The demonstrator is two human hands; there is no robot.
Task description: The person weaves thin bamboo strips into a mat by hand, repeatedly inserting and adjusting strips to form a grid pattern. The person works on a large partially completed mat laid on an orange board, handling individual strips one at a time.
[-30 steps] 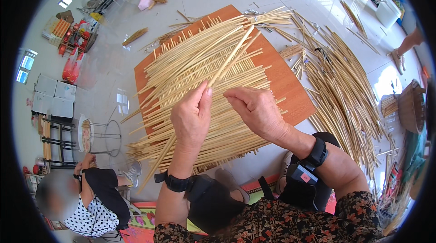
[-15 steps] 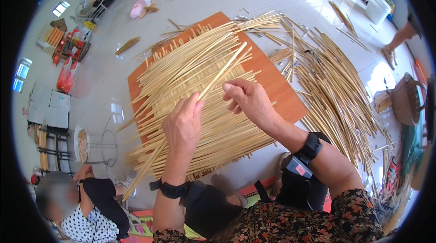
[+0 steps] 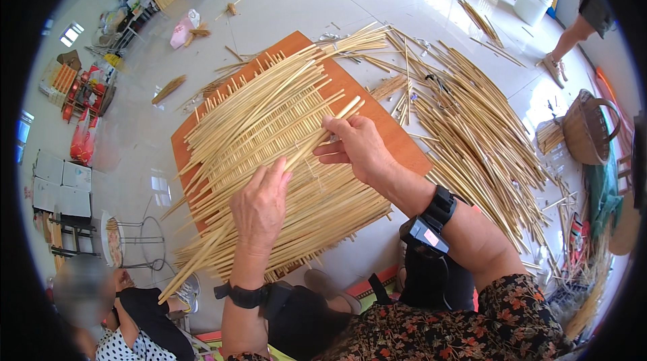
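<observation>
A pair of long, pale straw-coloured stalks (image 3: 303, 151) slants across the middle, lower left to upper right. My left hand (image 3: 259, 202) is closed round them, thumb and fingertips toward the far end. Close to that far end, my right hand (image 3: 357, 148) has its thumb on top of the stalks and its fingers curled beneath. Under both hands lies a loosely woven mat (image 3: 263, 135) of similar stalks, many lying parallel across thinner cross strips. It rests on a reddish-brown board (image 3: 397, 138), whose far corner and right side show.
To the right, a large pile of loose stalks (image 3: 472, 132) covers the floor. Beyond it stand a wicker basket (image 3: 585, 133) and a white bucket (image 3: 532, 2); another person's leg (image 3: 569, 41) is nearby. Someone in a dotted top (image 3: 135, 344) sits at lower left, beside a wire stand (image 3: 145, 243).
Both hands and the stalks have come down nearer the mat. My right hand has moved from beside the stalks onto them. The whole view has shifted slightly.
</observation>
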